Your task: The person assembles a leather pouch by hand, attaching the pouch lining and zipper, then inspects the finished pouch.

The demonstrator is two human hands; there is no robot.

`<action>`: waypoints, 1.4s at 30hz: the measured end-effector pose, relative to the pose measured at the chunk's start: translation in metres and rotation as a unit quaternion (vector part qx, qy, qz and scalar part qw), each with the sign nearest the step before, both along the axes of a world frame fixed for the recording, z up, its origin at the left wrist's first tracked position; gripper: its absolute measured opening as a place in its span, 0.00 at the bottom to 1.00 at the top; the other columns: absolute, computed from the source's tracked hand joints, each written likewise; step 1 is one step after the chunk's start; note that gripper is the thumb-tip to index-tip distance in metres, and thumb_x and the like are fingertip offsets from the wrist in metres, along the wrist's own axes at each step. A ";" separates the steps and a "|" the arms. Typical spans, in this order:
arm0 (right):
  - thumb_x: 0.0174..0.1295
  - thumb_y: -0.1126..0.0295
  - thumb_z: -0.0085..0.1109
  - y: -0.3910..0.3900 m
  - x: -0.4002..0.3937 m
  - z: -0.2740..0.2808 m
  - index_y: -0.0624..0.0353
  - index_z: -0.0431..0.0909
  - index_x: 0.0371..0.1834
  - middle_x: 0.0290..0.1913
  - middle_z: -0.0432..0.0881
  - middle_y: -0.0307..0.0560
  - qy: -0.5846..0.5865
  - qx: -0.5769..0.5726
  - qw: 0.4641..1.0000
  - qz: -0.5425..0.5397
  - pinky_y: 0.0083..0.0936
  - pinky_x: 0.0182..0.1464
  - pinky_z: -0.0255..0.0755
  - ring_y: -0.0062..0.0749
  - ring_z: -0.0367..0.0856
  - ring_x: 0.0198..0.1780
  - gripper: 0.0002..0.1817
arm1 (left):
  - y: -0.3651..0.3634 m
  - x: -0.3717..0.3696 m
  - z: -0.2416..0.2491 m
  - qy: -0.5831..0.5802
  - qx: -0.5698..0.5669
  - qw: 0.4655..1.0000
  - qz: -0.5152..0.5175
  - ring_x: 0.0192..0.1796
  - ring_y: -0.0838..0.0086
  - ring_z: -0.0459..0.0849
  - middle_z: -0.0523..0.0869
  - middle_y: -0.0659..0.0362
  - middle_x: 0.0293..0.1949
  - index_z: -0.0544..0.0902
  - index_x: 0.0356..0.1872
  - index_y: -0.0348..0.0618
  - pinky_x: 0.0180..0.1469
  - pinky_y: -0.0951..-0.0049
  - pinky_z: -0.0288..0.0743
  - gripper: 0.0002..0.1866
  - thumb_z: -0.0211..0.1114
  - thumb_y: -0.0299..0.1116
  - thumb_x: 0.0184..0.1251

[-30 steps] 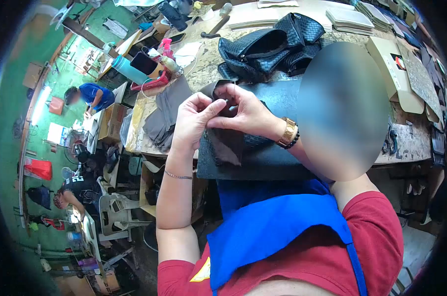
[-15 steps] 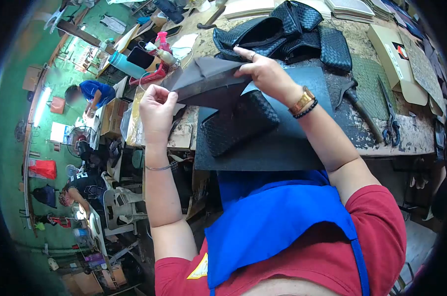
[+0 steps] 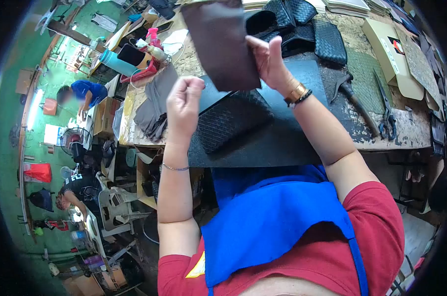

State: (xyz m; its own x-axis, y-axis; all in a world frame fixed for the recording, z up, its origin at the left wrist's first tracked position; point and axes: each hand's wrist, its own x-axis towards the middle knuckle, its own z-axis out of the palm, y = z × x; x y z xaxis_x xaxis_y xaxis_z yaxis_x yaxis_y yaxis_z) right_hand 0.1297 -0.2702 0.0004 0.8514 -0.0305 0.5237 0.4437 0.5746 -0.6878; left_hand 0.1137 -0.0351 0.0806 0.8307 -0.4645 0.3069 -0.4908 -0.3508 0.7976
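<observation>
A dark brown sheet [image 3: 222,47] hangs raised above the bench, its right edge against my right hand [image 3: 272,61], whose thumb and fingers are apart. My left hand [image 3: 185,101] is closed with its fingertips together, just below and left of the sheet; what it holds, if anything, is too small to make out. Under both hands a black woven pouch [image 3: 233,121] lies tilted on a smooth dark board [image 3: 292,140]. A heap of grey-brown fabric [image 3: 154,106] rests left of my left hand.
Black woven pouches [image 3: 330,42] are piled at the back. To the right are a hammer [image 3: 359,106], scissors [image 3: 387,116] and a tan box [image 3: 388,56]. A turquoise bottle [image 3: 116,63] and red tray [image 3: 147,73] stand back left. Two people [image 3: 88,93] are seated farther left.
The brown sheet has been raised and turned from a folded, sideways position to a broad upright one. My left hand has moved right, away from the sheet, uncovering the fabric heap.
</observation>
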 end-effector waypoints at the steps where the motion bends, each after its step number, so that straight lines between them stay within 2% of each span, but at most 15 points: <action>1: 0.67 0.27 0.41 -0.008 -0.006 0.010 0.71 0.67 0.69 0.63 0.78 0.55 0.034 0.018 0.999 -0.010 0.35 0.69 0.69 0.34 0.77 0.65 0.51 | 0.003 0.006 -0.012 -0.032 0.087 0.995 0.045 0.38 0.73 0.85 0.87 0.54 0.43 0.81 0.49 0.35 0.45 0.73 0.77 0.19 0.64 0.43 0.72; 3: 0.67 0.44 0.60 -0.015 -0.013 0.022 0.69 0.72 0.64 0.59 0.81 0.51 0.074 0.013 0.997 -0.015 0.32 0.62 0.76 0.32 0.81 0.58 0.37 | 0.003 -0.001 -0.036 -0.021 0.218 0.974 0.059 0.57 0.52 0.84 0.87 0.44 0.49 0.82 0.53 0.36 0.62 0.61 0.74 0.26 0.63 0.51 0.70; 6: 0.61 0.67 0.72 -0.017 -0.017 0.036 0.65 0.76 0.59 0.54 0.83 0.46 0.180 0.001 0.984 0.006 0.29 0.57 0.79 0.28 0.83 0.53 0.25 | 0.005 -0.005 -0.047 -0.001 0.285 0.957 0.056 0.51 0.53 0.86 0.88 0.45 0.46 0.84 0.49 0.36 0.57 0.61 0.77 0.20 0.65 0.43 0.65; 11: 0.69 0.68 0.62 -0.024 -0.028 0.078 0.61 0.78 0.57 0.51 0.85 0.43 0.067 -0.092 0.992 -0.060 0.25 0.53 0.78 0.22 0.82 0.50 0.16 | 0.018 -0.026 -0.020 -0.106 0.156 0.982 -0.018 0.41 0.60 0.84 0.82 0.52 0.36 0.80 0.39 0.35 0.46 0.71 0.77 0.09 0.63 0.24 0.56; 13: 0.70 0.66 0.64 -0.022 -0.033 0.094 0.58 0.77 0.58 0.51 0.85 0.38 0.038 -0.134 0.983 -0.122 0.20 0.53 0.77 0.20 0.83 0.48 0.16 | 0.032 -0.021 -0.032 -0.195 0.110 0.973 -0.064 0.38 0.58 0.84 0.82 0.53 0.36 0.81 0.37 0.39 0.43 0.64 0.79 0.08 0.63 0.24 0.55; 18: 0.75 0.76 0.51 0.018 -0.036 0.108 0.64 0.72 0.66 0.57 0.82 0.44 -0.111 -0.284 0.939 -0.161 0.25 0.62 0.72 0.27 0.78 0.59 0.18 | 0.051 -0.027 -0.053 -0.168 0.084 0.979 -0.078 0.42 0.54 0.82 0.80 0.51 0.37 0.78 0.34 0.38 0.47 0.62 0.78 0.08 0.61 0.21 0.50; 19: 0.70 0.68 0.60 0.030 -0.041 0.103 0.62 0.78 0.48 0.40 0.86 0.51 -0.125 -0.350 0.886 -0.278 0.29 0.44 0.78 0.35 0.85 0.41 0.10 | 0.053 -0.029 -0.053 -0.169 0.086 0.979 -0.072 0.42 0.54 0.82 0.80 0.51 0.37 0.78 0.34 0.38 0.46 0.62 0.78 0.08 0.61 0.21 0.51; 22: 0.69 0.70 0.57 0.060 -0.051 0.093 0.64 0.68 0.32 0.28 0.76 0.64 -0.100 -0.489 0.819 -0.282 0.45 0.31 0.72 0.66 0.75 0.32 0.11 | 0.058 -0.034 -0.052 -0.174 0.088 0.979 -0.063 0.42 0.52 0.81 0.79 0.49 0.37 0.78 0.35 0.37 0.46 0.61 0.77 0.08 0.61 0.22 0.51; 25: 0.61 0.77 0.53 0.078 -0.054 0.055 0.64 0.73 0.33 0.27 0.80 0.62 -0.171 -0.564 0.780 -0.210 0.46 0.35 0.76 0.60 0.82 0.33 0.02 | 0.064 -0.035 -0.055 -0.181 0.084 0.979 -0.053 0.42 0.51 0.81 0.79 0.48 0.37 0.78 0.36 0.37 0.46 0.60 0.77 0.09 0.61 0.23 0.51; 28: 0.54 0.76 0.54 0.074 -0.063 0.052 0.64 0.83 0.33 0.31 0.84 0.62 -0.102 -0.771 0.628 -0.009 0.46 0.41 0.78 0.58 0.84 0.36 0.08 | 0.070 -0.034 -0.055 -0.179 0.083 0.980 -0.037 0.41 0.52 0.82 0.82 0.48 0.38 0.79 0.39 0.38 0.46 0.59 0.76 0.11 0.63 0.28 0.52; 31: 0.51 0.75 0.54 0.079 -0.053 0.062 0.68 0.85 0.27 0.34 0.86 0.65 -0.047 -0.814 0.572 0.090 0.42 0.45 0.81 0.54 0.87 0.41 0.10 | 0.059 -0.036 -0.046 -0.164 0.069 0.984 -0.006 0.40 0.54 0.84 0.85 0.52 0.37 0.80 0.41 0.40 0.45 0.60 0.76 0.15 0.68 0.38 0.56; 33: 0.53 0.72 0.53 0.084 -0.050 0.065 0.68 0.85 0.29 0.36 0.86 0.64 -0.059 -0.802 0.581 0.126 0.44 0.46 0.79 0.56 0.86 0.40 0.12 | 0.048 -0.046 -0.034 -0.097 0.099 0.989 0.059 0.38 0.57 0.85 0.87 0.55 0.36 0.81 0.43 0.41 0.45 0.62 0.77 0.20 0.72 0.46 0.58; 34: 0.53 0.71 0.53 0.086 -0.049 0.064 0.68 0.85 0.29 0.36 0.86 0.64 -0.055 -0.796 0.587 0.135 0.45 0.47 0.79 0.56 0.86 0.40 0.12 | 0.047 -0.042 -0.041 -0.169 0.120 0.976 0.066 0.27 0.72 0.77 0.88 0.59 0.35 0.82 0.48 0.42 0.33 0.73 0.70 0.26 0.74 0.51 0.58; 38: 0.60 0.63 0.52 0.083 -0.050 0.068 0.67 0.84 0.30 0.38 0.85 0.65 -0.022 -0.777 0.614 0.138 0.47 0.49 0.77 0.58 0.85 0.43 0.17 | 0.039 -0.041 -0.037 -0.082 0.069 0.991 0.080 0.21 0.76 0.69 0.88 0.59 0.35 0.84 0.45 0.41 0.28 0.76 0.66 0.17 0.73 0.42 0.63; 42: 0.64 0.53 0.59 0.061 -0.058 0.074 0.64 0.83 0.35 0.45 0.83 0.64 -0.076 -0.697 0.707 0.087 0.42 0.49 0.77 0.55 0.83 0.47 0.20 | 0.045 -0.041 -0.044 -0.099 0.110 0.983 0.110 0.34 0.68 0.85 0.89 0.60 0.33 0.86 0.40 0.48 0.45 0.67 0.65 0.12 0.67 0.45 0.69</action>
State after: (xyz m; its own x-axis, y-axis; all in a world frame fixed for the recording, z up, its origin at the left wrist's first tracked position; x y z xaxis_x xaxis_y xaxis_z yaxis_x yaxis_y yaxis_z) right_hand 0.0716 -0.2087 0.0743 0.7096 0.7041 0.0272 0.5792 -0.5609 -0.5915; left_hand 0.0727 0.0103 0.0367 0.8521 -0.3540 0.3856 -0.5225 -0.6189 0.5864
